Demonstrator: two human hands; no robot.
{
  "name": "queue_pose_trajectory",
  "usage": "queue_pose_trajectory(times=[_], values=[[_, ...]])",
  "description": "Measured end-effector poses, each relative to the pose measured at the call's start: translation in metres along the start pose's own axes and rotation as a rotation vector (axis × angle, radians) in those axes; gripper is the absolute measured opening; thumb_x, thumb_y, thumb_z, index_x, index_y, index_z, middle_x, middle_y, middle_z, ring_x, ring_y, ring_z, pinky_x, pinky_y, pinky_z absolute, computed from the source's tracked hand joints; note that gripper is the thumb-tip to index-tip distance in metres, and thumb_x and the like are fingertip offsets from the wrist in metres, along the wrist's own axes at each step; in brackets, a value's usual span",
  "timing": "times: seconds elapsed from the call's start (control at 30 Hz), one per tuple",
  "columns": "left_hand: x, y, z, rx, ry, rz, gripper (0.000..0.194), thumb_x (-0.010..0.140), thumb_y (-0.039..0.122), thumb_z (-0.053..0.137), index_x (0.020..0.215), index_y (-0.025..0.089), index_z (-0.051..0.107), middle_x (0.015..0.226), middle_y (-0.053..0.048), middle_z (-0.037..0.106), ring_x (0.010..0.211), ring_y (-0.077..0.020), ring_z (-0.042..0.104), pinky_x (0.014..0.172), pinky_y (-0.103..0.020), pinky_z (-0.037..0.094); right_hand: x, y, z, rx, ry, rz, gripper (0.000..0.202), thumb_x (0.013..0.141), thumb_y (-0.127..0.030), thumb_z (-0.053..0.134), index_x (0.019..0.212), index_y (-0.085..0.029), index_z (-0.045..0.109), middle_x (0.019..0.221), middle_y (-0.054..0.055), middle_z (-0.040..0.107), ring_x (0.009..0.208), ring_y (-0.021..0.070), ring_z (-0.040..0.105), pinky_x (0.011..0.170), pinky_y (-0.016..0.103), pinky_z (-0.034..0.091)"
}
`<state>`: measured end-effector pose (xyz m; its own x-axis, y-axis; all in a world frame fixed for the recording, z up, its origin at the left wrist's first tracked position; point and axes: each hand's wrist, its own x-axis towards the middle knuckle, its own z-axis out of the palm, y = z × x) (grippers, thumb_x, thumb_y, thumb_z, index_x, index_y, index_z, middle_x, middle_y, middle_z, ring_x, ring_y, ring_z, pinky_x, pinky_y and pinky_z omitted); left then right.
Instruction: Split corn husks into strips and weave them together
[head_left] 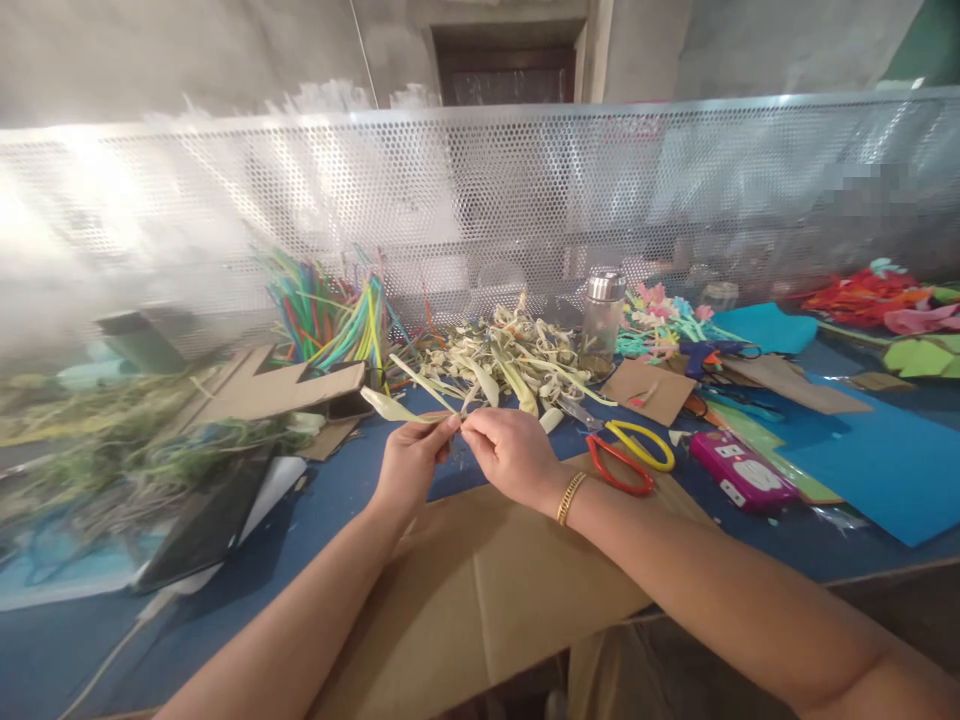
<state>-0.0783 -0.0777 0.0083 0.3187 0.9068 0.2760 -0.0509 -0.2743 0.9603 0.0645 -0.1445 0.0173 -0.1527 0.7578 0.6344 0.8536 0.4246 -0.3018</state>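
My left hand [411, 462] pinches a pale yellow-green leaf strip [394, 407] that sticks out to the left over the blue table. My right hand [512, 453], with a gold bracelet at the wrist, meets the left hand fingertip to fingertip and pinches the same strip's near end. Both hands hover above a flat sheet of brown cardboard [480, 600]. Just beyond them lies a heap of similar pale leaf strips [510, 360].
Red-and-yellow-handled scissors [628, 455] lie right of my right hand, next to a pink box [739, 470]. A glass jar [602, 315], coloured straws [330, 310], blue paper sheets [870, 460], cardboard pieces [277, 385] and a perforated metal screen [480, 190] surround the work area.
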Motion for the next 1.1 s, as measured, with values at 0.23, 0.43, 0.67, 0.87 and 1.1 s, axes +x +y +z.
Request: queue_pose_trajectory(times=[0.23,0.43,0.67,0.87,1.1], values=[[0.01,-0.004,-0.007,-0.098,0.282,0.055,0.029,0.072,0.042,0.071,0.078,0.014,0.067,0.059,0.001,0.055,0.053,-0.0092,0.047,0.046,-0.021,0.032,0.004,-0.004,-0.03,0.062,-0.051,-0.014,0.016,0.083,-0.035,0.067,0.087,-0.02,0.07,0.092,0.006,0.067,0.09,0.0196,0.057,0.079,0.032,0.04],[0.012,-0.004,-0.009,-0.173,0.372,0.098,0.031,0.073,0.044,0.07,0.082,0.015,0.063,0.076,-0.002,0.063,0.054,-0.0074,0.049,0.046,-0.019,0.033,-0.002,-0.004,-0.018,0.505,-0.657,0.012,0.008,0.081,-0.022,0.068,0.084,-0.023,0.075,0.075,-0.001,0.071,0.067,0.0103,0.064,0.063,0.021,0.046],[0.016,-0.002,-0.017,-0.199,0.458,0.121,0.036,0.072,0.047,0.069,0.09,0.016,0.062,0.088,-0.004,0.067,0.063,-0.0086,0.058,0.051,-0.017,0.038,0.0,0.002,-0.012,0.574,-0.41,0.094,0.022,0.092,-0.025,0.052,0.096,-0.019,0.072,0.091,0.004,0.073,0.078,0.0123,0.066,0.07,0.024,0.05],[0.018,0.008,-0.019,-0.274,0.395,0.029,0.041,0.063,0.041,0.078,0.092,0.017,0.062,0.093,-0.004,0.066,0.071,-0.0103,0.061,0.057,-0.018,0.043,-0.006,-0.009,-0.016,0.319,-0.145,-0.004,0.02,0.09,-0.029,0.056,0.082,-0.018,0.07,0.074,0.002,0.068,0.066,0.0114,0.059,0.061,0.023,0.042],[0.014,0.037,-0.007,-0.113,0.237,0.039,0.035,0.061,0.039,0.079,0.081,0.016,0.061,0.073,0.0,0.064,0.063,-0.0097,0.059,0.052,-0.017,0.041,0.002,-0.004,-0.039,0.178,0.286,-0.073,0.023,0.095,-0.034,0.048,0.092,-0.022,0.067,0.083,0.004,0.067,0.078,0.0157,0.058,0.076,0.031,0.044]])
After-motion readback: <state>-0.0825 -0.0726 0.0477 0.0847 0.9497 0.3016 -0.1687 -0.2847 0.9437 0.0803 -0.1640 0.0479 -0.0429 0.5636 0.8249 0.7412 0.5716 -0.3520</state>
